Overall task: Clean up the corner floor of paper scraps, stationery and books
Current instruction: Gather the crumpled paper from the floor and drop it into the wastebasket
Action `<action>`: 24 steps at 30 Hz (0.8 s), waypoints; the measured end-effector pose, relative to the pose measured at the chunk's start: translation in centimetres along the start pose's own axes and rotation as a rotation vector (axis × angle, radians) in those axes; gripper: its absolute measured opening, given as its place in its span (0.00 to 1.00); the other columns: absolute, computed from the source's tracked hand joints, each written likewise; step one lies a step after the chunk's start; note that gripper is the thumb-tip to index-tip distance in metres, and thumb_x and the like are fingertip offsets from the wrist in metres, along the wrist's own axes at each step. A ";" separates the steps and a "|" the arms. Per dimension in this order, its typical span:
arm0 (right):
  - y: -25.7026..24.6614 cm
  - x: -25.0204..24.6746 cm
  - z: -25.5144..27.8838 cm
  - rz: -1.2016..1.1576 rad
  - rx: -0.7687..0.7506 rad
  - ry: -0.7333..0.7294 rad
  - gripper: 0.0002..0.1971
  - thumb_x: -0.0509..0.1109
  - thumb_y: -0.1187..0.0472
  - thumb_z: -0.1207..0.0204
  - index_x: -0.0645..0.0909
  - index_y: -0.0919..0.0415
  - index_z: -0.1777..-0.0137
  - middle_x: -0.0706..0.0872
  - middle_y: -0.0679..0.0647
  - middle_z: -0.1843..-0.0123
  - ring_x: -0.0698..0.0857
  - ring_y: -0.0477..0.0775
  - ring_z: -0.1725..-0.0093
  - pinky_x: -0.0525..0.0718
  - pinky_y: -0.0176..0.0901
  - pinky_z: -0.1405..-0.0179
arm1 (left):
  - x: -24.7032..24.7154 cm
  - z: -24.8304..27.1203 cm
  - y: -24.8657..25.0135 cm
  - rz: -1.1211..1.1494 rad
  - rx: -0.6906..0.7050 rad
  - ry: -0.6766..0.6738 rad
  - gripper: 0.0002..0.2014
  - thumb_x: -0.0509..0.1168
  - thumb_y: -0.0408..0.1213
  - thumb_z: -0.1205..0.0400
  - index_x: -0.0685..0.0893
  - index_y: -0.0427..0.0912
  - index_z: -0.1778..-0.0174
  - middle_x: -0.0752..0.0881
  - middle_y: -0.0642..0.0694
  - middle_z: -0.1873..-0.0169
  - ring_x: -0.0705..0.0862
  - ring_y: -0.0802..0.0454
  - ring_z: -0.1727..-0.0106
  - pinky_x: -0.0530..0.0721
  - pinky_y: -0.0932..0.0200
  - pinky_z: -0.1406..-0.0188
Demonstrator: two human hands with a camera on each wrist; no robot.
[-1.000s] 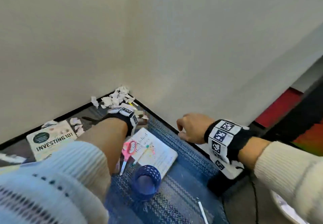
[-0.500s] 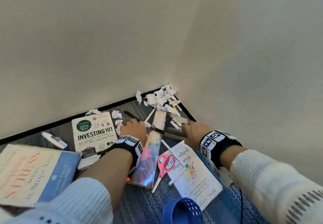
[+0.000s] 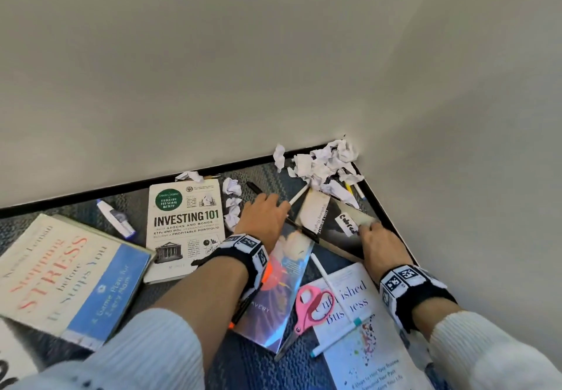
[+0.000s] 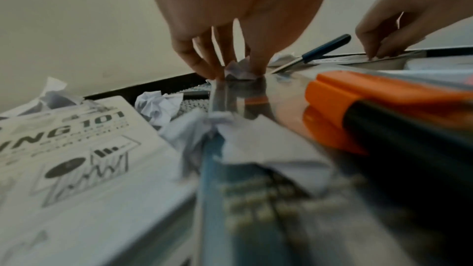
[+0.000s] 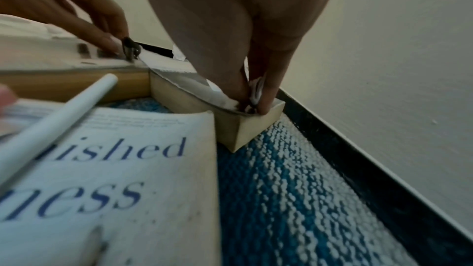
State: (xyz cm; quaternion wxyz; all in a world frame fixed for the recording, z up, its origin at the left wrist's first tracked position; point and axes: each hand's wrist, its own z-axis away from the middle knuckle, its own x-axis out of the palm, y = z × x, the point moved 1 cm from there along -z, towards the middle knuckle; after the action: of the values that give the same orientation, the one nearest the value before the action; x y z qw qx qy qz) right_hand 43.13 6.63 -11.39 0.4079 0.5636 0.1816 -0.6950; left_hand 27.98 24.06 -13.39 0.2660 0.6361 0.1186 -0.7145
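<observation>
Crumpled paper scraps [image 3: 325,164] are heaped in the floor corner. My left hand [image 3: 269,211] reaches over a glossy colourful book [image 3: 282,292]; in the left wrist view its fingertips pinch a small crumpled scrap [image 4: 239,70] lying at that book's far edge. My right hand [image 3: 371,233] is on a dark book [image 3: 334,225]; thumb and finger pinch a white scrap [image 5: 256,90] at its corner. A black pen [image 3: 301,228] lies between the hands. Pink scissors [image 3: 310,304] and a white pen [image 3: 320,271] lie on the "Unfinished Business" book [image 3: 362,338].
"Investing 101" [image 3: 185,225] and a "Stress" book [image 3: 67,274] lie to the left, with a correction tape [image 3: 117,218] between them. An orange-capped marker [image 4: 358,108] sits under my left wrist. More pens [image 3: 352,189] lie against the black skirting [image 3: 383,207]. Two walls close the corner.
The head view has swung down and left onto the corner. My left hand reached onto the glossy book. My right hand came down from beside the wall onto the dark book.
</observation>
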 end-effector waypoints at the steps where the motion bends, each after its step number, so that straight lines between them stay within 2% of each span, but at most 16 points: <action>1: -0.2 -0.4 -0.2 -0.034 0.002 0.015 0.15 0.62 0.66 0.22 0.75 0.62 0.36 0.80 0.61 0.36 0.83 0.62 0.40 0.80 0.47 0.45 | -0.3 -0.1 -0.1 0.024 0.005 0.019 0.20 0.68 0.36 0.19 0.71 0.42 0.33 0.75 0.40 0.34 0.72 0.41 0.33 0.77 0.45 0.38; 3: -1.1 -1.6 -0.9 -0.143 0.023 0.068 0.14 0.68 0.62 0.24 0.77 0.63 0.39 0.84 0.62 0.41 0.84 0.64 0.43 0.81 0.49 0.48 | -0.9 -0.1 -0.8 0.106 -0.047 0.051 0.21 0.69 0.30 0.22 0.69 0.40 0.36 0.77 0.39 0.36 0.75 0.40 0.34 0.78 0.47 0.41; 5: -3.1 -3.1 -1.8 -0.251 -0.006 0.115 0.17 0.71 0.62 0.26 0.78 0.64 0.39 0.85 0.63 0.42 0.82 0.65 0.43 0.80 0.49 0.48 | -1.5 0.2 -2.4 0.166 -0.149 0.092 0.18 0.65 0.26 0.21 0.68 0.39 0.38 0.78 0.37 0.39 0.77 0.38 0.36 0.80 0.46 0.44; 7: -6.3 -4.6 -2.5 -0.301 -0.098 0.135 0.18 0.64 0.69 0.26 0.75 0.63 0.36 0.83 0.64 0.40 0.80 0.65 0.40 0.77 0.50 0.47 | -2.1 0.8 -5.0 0.134 -0.244 0.151 0.15 0.59 0.27 0.19 0.69 0.38 0.36 0.78 0.36 0.39 0.78 0.37 0.37 0.79 0.46 0.44; 8: -8.2 -5.3 -2.8 -0.321 -0.158 0.145 0.17 0.61 0.69 0.25 0.74 0.63 0.36 0.83 0.64 0.42 0.80 0.66 0.41 0.77 0.51 0.48 | -2.3 1.1 -6.6 0.095 -0.284 0.167 0.15 0.57 0.28 0.18 0.70 0.37 0.35 0.78 0.36 0.39 0.79 0.37 0.37 0.79 0.46 0.44; 10: -12.4 -6.3 -2.9 -0.332 -0.264 0.160 0.12 0.59 0.59 0.19 0.70 0.61 0.38 0.86 0.64 0.48 0.85 0.68 0.48 0.80 0.54 0.53 | -2.6 1.7 -9.9 0.053 -0.367 0.196 0.13 0.57 0.32 0.17 0.71 0.37 0.37 0.80 0.35 0.42 0.81 0.38 0.41 0.80 0.47 0.46; 12: -16.3 -6.5 -3.0 -0.307 -0.377 0.150 0.19 0.60 0.46 0.19 0.68 0.59 0.37 0.87 0.61 0.49 0.86 0.66 0.49 0.81 0.54 0.54 | -2.8 2.4 -12.8 0.078 -0.478 0.244 0.12 0.56 0.41 0.14 0.72 0.38 0.40 0.82 0.36 0.46 0.83 0.38 0.46 0.81 0.47 0.51; 14: -19.2 -6.0 -3.3 -0.294 -0.425 0.085 0.29 0.68 0.42 0.26 0.65 0.58 0.33 0.82 0.60 0.40 0.82 0.64 0.41 0.80 0.54 0.47 | -2.7 2.7 -14.6 0.083 -0.553 0.249 0.19 0.54 0.53 0.13 0.71 0.40 0.38 0.81 0.37 0.47 0.83 0.38 0.47 0.81 0.47 0.53; 16: -21.2 -5.1 -3.9 -0.292 -0.406 0.003 0.34 0.71 0.44 0.29 0.63 0.59 0.29 0.75 0.61 0.34 0.77 0.64 0.35 0.79 0.55 0.38 | -2.1 2.5 -15.5 0.060 -0.514 0.221 0.21 0.54 0.56 0.14 0.70 0.45 0.33 0.79 0.37 0.44 0.81 0.39 0.45 0.80 0.47 0.52; 17: -21.9 -4.6 -4.1 -0.294 -0.390 -0.024 0.32 0.70 0.46 0.28 0.63 0.60 0.29 0.73 0.61 0.34 0.76 0.64 0.34 0.79 0.55 0.37 | -1.7 2.4 -15.7 0.052 -0.481 0.206 0.21 0.54 0.56 0.14 0.70 0.47 0.31 0.78 0.37 0.42 0.81 0.39 0.44 0.80 0.46 0.50; 20: -23.0 -3.4 -4.6 -0.258 -0.417 -0.039 0.21 0.63 0.54 0.23 0.66 0.61 0.33 0.72 0.62 0.35 0.80 0.65 0.40 0.81 0.55 0.43 | -0.8 1.8 -15.9 0.059 -0.457 0.203 0.17 0.54 0.52 0.13 0.72 0.50 0.31 0.77 0.38 0.40 0.80 0.40 0.43 0.79 0.45 0.46; 24: -22.4 -2.9 -5.0 -0.155 -0.524 -0.021 0.12 0.58 0.59 0.18 0.68 0.61 0.37 0.77 0.61 0.38 0.83 0.64 0.42 0.80 0.55 0.49 | -0.6 0.9 -15.9 0.081 -0.452 0.245 0.14 0.55 0.48 0.12 0.75 0.47 0.34 0.78 0.38 0.40 0.82 0.40 0.43 0.80 0.46 0.46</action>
State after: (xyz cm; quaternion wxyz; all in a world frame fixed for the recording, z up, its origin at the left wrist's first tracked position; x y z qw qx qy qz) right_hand 29.13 24.73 -14.83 0.4871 0.4160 0.3934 -0.6595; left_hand 18.79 36.99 -15.32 0.4135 0.6468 0.2808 -0.5761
